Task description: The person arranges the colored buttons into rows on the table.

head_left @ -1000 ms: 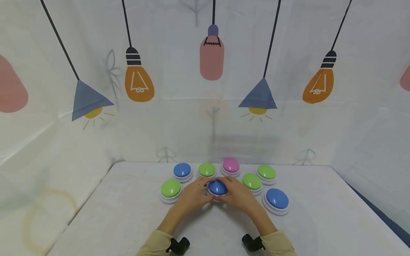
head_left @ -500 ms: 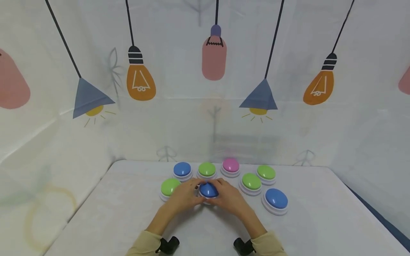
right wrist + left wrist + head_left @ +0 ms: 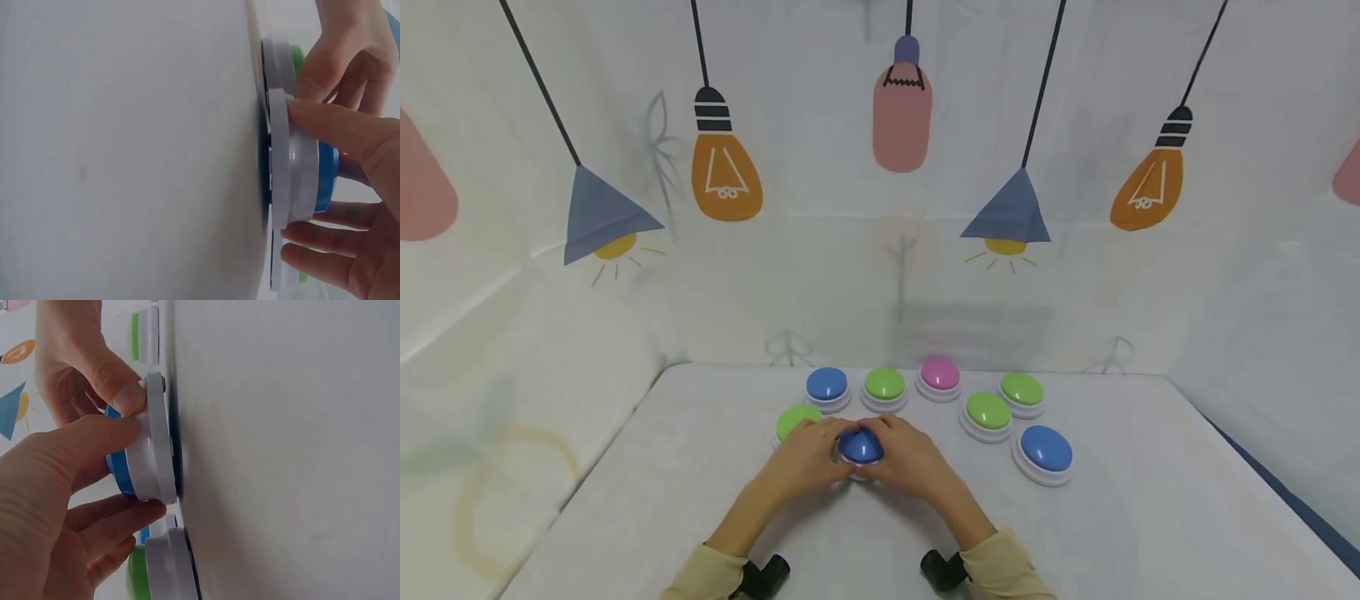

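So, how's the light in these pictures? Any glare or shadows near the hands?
Head view: fairly even light, small glints on the held blue button, soft shadows on the white table below the left hand and right hand; left wrist view: dimmer, a dark shadow beside the button's base; right wrist view: also dim, with a similar shadow.

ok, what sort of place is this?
Probably a makeshift tabletop booth indoors: pale, creased sheeting printed with hanging lamps rises behind and beside a white table, where the left hand and right hand hold a round, blue-domed button.
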`<state>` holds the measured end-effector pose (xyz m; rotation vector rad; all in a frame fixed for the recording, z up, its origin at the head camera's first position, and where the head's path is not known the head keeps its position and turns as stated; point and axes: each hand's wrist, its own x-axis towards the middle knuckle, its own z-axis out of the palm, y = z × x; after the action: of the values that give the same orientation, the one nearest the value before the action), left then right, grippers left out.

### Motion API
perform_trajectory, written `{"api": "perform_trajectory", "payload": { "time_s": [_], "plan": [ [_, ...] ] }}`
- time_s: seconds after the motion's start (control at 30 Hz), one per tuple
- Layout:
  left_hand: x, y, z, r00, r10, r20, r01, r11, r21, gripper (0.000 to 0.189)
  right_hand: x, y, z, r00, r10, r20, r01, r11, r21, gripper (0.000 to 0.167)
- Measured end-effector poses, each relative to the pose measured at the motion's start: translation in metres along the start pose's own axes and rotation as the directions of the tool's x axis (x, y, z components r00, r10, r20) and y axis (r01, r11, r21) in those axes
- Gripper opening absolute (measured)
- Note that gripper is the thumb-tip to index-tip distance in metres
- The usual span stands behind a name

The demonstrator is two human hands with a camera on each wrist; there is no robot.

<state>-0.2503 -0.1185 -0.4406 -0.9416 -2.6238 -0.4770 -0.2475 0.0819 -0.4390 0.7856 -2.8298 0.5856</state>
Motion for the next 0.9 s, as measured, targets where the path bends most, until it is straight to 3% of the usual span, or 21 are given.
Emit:
{"api": "perform_trajectory", "payload": {
  "time_s": [0.33,0.5,0.9],
  "plan": [
    [-0.004,-0.014,-0.011,0.998,-0.029,0.057,0.031,0.999,-0.032,0.054,0.007,-0.014,0.008,1.0,0.008,-0.021,-0.007,1.0,0.027,0.062],
    [-0.008,-0.02,-0.017,0.997,-0.043,0.069,0.043,0.999,-0.005,0.054,0.012,-0.022,0.011,1.0,0.0,-0.008,0.0,1.0,0.021,0.061],
    [-0.005,-0.012,-0.02,0.989,-0.093,0.111,0.086,0.994,0.062,0.058,0.011,-0.027,0.008,0.999,0.027,0.039,-0.027,0.999,-0.018,0.064]
  ]
}}
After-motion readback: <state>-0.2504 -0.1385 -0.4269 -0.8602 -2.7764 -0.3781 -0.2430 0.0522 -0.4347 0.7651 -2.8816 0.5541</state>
